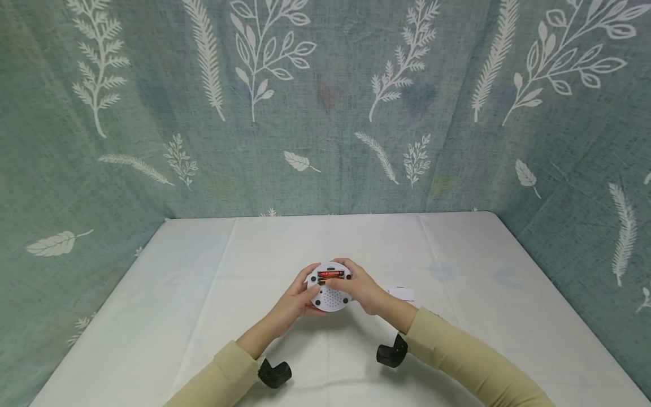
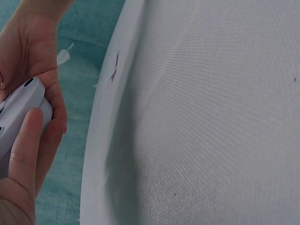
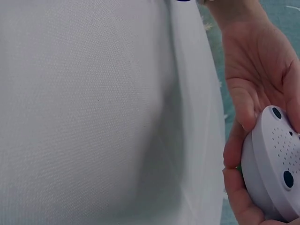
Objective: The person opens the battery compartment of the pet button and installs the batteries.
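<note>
Both hands hold a round white battery-powered device (image 1: 334, 301), its underside facing up, with black feet and a patch of small holes. Its battery compartment lies uncovered and shows red batteries (image 1: 330, 274). My left hand (image 1: 296, 295) grips the left edge, thumb on the underside and fingers beneath. At the right edge, my right hand (image 1: 362, 287) grips the device, its thumb reaching across to the lower battery and partly hiding it. In the right wrist view, the device's white side and holed base (image 3: 283, 149) show beside curled fingers.
A small white cover piece (image 1: 402, 293) lies on the white-clothed table (image 1: 213, 316), just right of the right wrist. Black wrist cameras (image 1: 274, 374) hang below both sleeves. A green leaf-patterned curtain (image 1: 325, 113) surrounds the table at the back and sides.
</note>
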Available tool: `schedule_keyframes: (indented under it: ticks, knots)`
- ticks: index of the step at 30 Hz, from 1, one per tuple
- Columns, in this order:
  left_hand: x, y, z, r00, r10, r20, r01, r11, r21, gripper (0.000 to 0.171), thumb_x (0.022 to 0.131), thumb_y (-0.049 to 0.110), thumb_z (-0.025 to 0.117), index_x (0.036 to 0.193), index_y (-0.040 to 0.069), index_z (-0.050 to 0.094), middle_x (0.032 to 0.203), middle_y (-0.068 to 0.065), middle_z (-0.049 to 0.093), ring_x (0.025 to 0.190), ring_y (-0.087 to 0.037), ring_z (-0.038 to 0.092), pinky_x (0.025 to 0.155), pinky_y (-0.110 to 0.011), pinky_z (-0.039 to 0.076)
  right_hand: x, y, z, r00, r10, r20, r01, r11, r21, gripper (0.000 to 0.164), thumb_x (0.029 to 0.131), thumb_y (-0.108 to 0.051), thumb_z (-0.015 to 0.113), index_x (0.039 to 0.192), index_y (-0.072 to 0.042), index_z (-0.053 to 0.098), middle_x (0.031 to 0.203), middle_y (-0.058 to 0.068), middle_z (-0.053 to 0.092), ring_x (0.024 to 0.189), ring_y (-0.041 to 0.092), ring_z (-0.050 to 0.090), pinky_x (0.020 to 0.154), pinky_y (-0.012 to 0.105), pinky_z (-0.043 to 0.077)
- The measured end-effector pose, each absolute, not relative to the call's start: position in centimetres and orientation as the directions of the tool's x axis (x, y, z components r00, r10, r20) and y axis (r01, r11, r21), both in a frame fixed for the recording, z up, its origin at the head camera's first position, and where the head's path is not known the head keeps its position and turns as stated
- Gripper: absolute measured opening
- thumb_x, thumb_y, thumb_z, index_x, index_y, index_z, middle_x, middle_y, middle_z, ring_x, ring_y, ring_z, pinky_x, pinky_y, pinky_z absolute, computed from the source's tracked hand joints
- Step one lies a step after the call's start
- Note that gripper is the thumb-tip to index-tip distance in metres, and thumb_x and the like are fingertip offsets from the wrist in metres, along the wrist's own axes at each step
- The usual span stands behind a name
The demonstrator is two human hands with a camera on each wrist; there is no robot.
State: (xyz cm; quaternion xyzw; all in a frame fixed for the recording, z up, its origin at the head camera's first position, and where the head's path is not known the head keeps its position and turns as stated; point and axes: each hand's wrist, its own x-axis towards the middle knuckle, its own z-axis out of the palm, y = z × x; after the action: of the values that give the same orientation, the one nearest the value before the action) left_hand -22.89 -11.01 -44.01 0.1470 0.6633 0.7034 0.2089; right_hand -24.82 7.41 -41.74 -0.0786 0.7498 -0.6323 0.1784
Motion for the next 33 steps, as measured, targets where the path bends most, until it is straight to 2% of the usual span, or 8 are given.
schedule_keyframes:
  ticks: [3,10,21,29,33]
  knots:
    - [-22.9,-11.0,-44.0,-0.872,0.485,-0.072,-0.1,-0.032,0.994,0.053,0.098,0.023,0.043,0.143,0.022,0.016,0.135,-0.021,0.032,0.101,-0.023,0.056,0.082,-0.041,0.053,-24.7,7.4,-41.6,-0.925,-0.341,-0.165,0.104,0.19,-0.976,0.049,0.084,-0.02,0.065,0.127,-0.014,0.045,0.113,0.01,0.055,0.091,0.021,0.053,0.069,0.029,0.048]
    - [-22.8,-10.7,-44.1,-0.899,0.431,-0.071,-0.081,-0.005,0.997,0.051,0.097,0.033,0.044,0.141,0.022,0.022,0.126,-0.023,0.041,0.095,-0.022,0.059,0.077,-0.04,0.055,-24.7,7.2,-41.7,-0.929,-0.332,-0.162,0.098,0.202,-0.974,0.048,0.084,-0.02,0.065,0.127,-0.014,0.045,0.114,0.01,0.055,0.092,0.021,0.053,0.07,0.03,0.048]
    - [-23.0,-10.7,-44.0,-0.913,0.403,-0.066,-0.071,0.003,0.997,0.047,0.097,0.031,0.044,0.139,0.021,0.025,0.124,-0.022,0.043,0.095,-0.021,0.058,0.074,-0.041,0.055,-24.6,7.1,-41.7,-0.926,-0.354,-0.128,0.062,0.19,-0.98,0.047,0.086,-0.019,0.063,0.128,-0.012,0.043,0.114,0.011,0.054,0.093,0.021,0.052,0.074,0.031,0.049]
    - [-23.0,-10.7,-44.1,-0.914,0.401,-0.061,-0.067,-0.002,0.998,0.046,0.097,0.029,0.044,0.138,0.019,0.025,0.125,-0.023,0.043,0.096,-0.022,0.057,0.074,-0.043,0.055,-22.6,6.8,-38.9,-0.927,-0.354,-0.125,0.057,0.196,-0.979,0.042,0.088,-0.012,0.059,0.126,-0.006,0.043,0.111,0.014,0.053,0.092,0.021,0.051,0.074,0.029,0.047]
    - [-22.9,-10.6,-44.0,-0.921,0.386,-0.054,-0.051,0.017,0.999,0.044,0.098,0.026,0.042,0.138,0.019,0.025,0.125,-0.022,0.043,0.096,-0.023,0.057,0.074,-0.044,0.055,-22.5,6.7,-39.1,-0.93,-0.349,-0.115,0.045,0.203,-0.978,0.043,0.088,-0.013,0.059,0.127,-0.007,0.043,0.112,0.014,0.053,0.093,0.021,0.051,0.075,0.03,0.047]
